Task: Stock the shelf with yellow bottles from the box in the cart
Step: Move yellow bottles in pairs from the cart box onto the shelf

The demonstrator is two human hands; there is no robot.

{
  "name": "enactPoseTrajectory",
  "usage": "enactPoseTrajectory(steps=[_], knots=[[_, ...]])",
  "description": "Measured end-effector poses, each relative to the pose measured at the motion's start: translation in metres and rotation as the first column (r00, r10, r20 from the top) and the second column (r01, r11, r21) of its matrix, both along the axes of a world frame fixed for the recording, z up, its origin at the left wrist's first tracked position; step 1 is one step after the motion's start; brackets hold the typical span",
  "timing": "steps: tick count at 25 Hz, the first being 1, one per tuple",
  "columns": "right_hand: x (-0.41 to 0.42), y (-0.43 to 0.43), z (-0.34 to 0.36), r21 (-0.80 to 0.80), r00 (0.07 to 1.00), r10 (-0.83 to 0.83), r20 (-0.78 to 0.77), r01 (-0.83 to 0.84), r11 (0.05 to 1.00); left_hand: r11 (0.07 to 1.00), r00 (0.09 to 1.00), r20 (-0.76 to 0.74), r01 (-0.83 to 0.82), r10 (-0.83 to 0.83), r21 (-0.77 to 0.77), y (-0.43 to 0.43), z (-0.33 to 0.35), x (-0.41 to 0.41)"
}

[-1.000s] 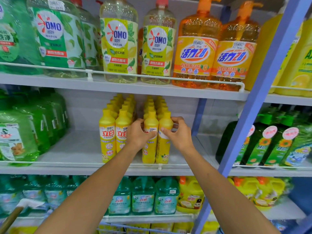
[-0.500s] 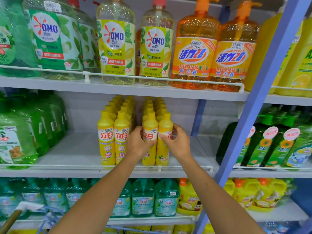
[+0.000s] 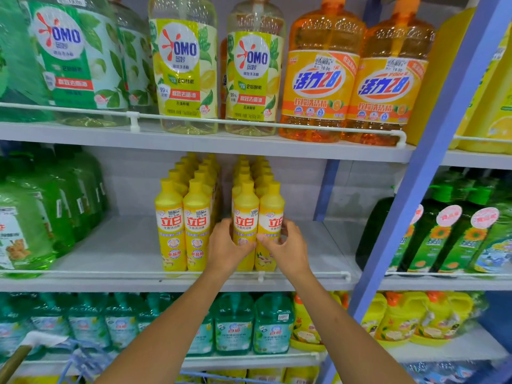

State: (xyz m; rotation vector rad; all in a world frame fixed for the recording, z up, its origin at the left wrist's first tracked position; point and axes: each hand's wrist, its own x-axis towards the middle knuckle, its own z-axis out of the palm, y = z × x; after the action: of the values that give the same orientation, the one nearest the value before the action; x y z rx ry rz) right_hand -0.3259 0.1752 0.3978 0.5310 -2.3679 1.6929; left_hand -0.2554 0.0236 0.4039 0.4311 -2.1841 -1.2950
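Since slipping down from shoulders to labels, still clasping two yellow bottles (image 3: 246, 203): left hand (image 3: 225, 246) on one, right hand (image 3: 288, 249) on the other. Standing upright just behind the shelf rail (image 3: 318, 273); seemingly placed, release pending.

Stock count, two shelves.
Middle shelf (image 3: 110, 282): yellow bottles (image 3: 169, 225) in four columns, four at the near edge; depth uncountable. Upper shelf (image 3: 83, 137): two orange bottles (image 3: 318, 87) at right, two yellow-label OMO bottles (image 3: 182, 65).
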Motion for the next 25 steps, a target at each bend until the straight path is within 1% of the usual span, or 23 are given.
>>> enactPoseTrajectory(steps=[2,4,7,9,11,13,15,20,25], knots=[[-0.001,0.005,-0.012,-0.005,0.995,0.086,0.054,-0.086,0.996,0.997,0.997,0.028,0.07,-0.071,0.023,-0.001,-0.006,0.005],[-0.002,0.004,-0.019,-0.004,0.997,0.043,0.062,-0.042,0.999,0.996,0.996,0.034,0.077,-0.078,0.051,-0.002,-0.012,0.008],[0.0,-0.005,-0.015,0.059,0.996,-0.088,0.031,0.086,0.994,1.0,1.0,0.01,-0.008,0.007,0.025,0.001,-0.016,0.005],[0.002,-0.007,-0.014,0.069,0.995,-0.094,0.018,0.093,0.993,0.998,0.998,0.012,-0.066,0.066,-0.005,0.003,-0.018,0.003],[0.004,-0.005,-0.018,0.053,0.998,-0.056,0.014,0.055,0.997,0.996,0.996,0.006,-0.094,0.094,-0.012,0.003,-0.022,0.002],[0.004,-0.001,-0.025,0.035,1.0,-0.012,0.025,0.011,0.999,0.998,0.998,0.011,-0.068,0.068,-0.015,0.004,-0.025,0.002],[0.004,-0.001,-0.031,0.024,0.999,-0.012,0.035,0.011,1.0,1.0,0.999,0.024,-0.027,0.026,0.006,0.005,-0.028,0.002],[0.011,-0.008,-0.027,0.072,0.991,-0.132,0.0,0.132,0.989,1.0,1.0,0.027,0.01,-0.011,0.02,-0.001,-0.031,0.002],[0.017,-0.012,-0.029,0.083,0.982,-0.188,-0.012,0.189,0.979,0.996,0.998,0.016,0.054,-0.055,0.064,-0.001,-0.029,0.007]])
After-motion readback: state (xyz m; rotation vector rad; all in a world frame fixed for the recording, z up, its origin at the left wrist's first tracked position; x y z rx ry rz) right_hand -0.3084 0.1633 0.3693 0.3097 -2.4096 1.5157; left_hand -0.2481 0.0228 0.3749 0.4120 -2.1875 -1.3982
